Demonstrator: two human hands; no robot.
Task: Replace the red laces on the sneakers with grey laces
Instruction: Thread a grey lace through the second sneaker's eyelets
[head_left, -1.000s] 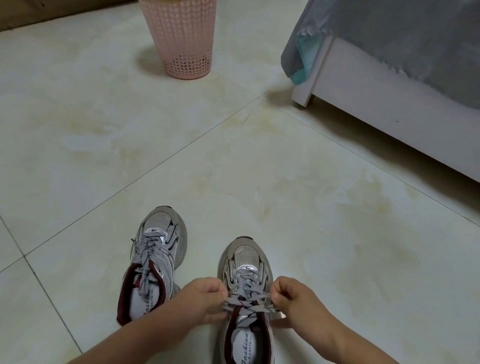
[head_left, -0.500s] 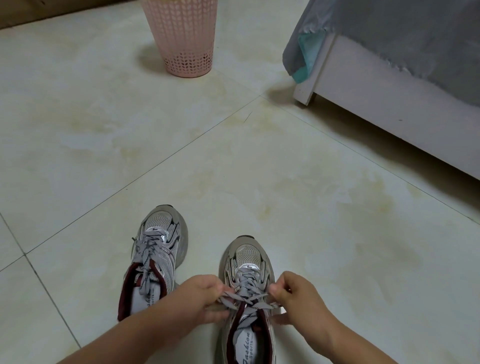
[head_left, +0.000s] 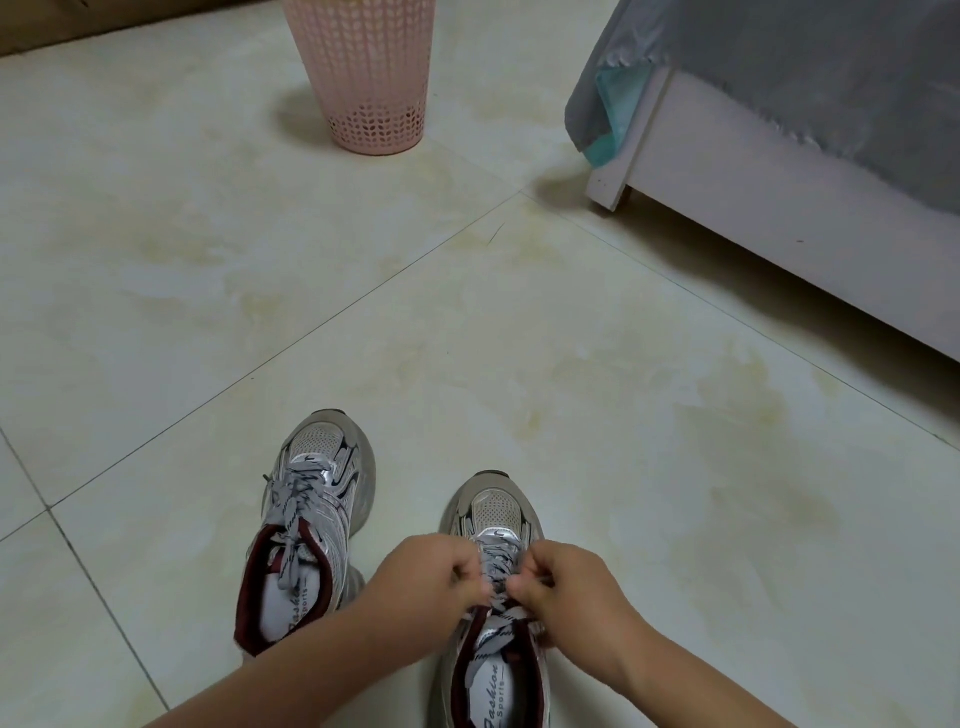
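Both hands, left (head_left: 441, 577) and right (head_left: 566, 584), pinch the grey lace (head_left: 496, 571) over the right sneaker (head_left: 493, 512) at 6 o'clock on the floor (head_left: 519, 338); the left sneaker (head_left: 317, 499) stands beside it at 7 o'clock.

The left hand (head_left: 434, 574) and the right hand (head_left: 569, 584) are covering the middle of the grey lace (head_left: 496, 571) on the right sneaker (head_left: 493, 519), so where the fingers are pinching it is hiding from view. The bottom edge is cutting off that sneaker's heel and both forearms. The top edge is cropping the rim of the pink basket (head_left: 371, 78), and the right edge is cutting the bed (head_left: 779, 208). The insole lettering on the left sneaker (head_left: 311, 509) is sitting partly under its lace.
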